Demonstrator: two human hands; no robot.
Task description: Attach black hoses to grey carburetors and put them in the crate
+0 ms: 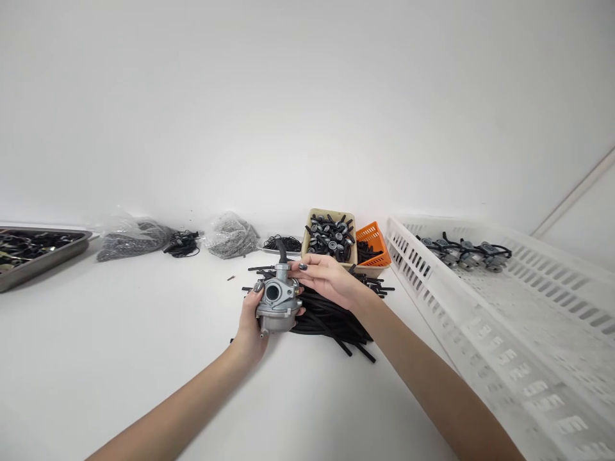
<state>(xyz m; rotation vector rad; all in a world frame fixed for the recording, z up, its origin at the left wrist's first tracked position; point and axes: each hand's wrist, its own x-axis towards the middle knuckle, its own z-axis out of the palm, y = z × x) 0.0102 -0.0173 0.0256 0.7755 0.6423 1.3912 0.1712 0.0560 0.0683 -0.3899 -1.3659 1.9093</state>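
My left hand (250, 320) is wrapped round a silver metal carburetor (277, 308), its thumb on the near side and fingertips showing at the right edge. The round bore faces me, and a black rubber boot (282, 251) stands up from the top cap. My right hand (329, 278) reaches in from the right, its fingers closed together against the carburetor's side just below the cap. What lies between those fingertips is partly hidden. Behind and below both hands spreads a pile of black rubber hoses (327, 315) on the white table.
At right, a large white plastic crate (432, 288) holds several carburetors (466, 253). Farther back stand a cream basket (312, 214) of black-and-silver parts and an orange basket (384, 256). Bags of small parts (233, 237), black rings (182, 243) and a metal tray (72, 246) line the left.
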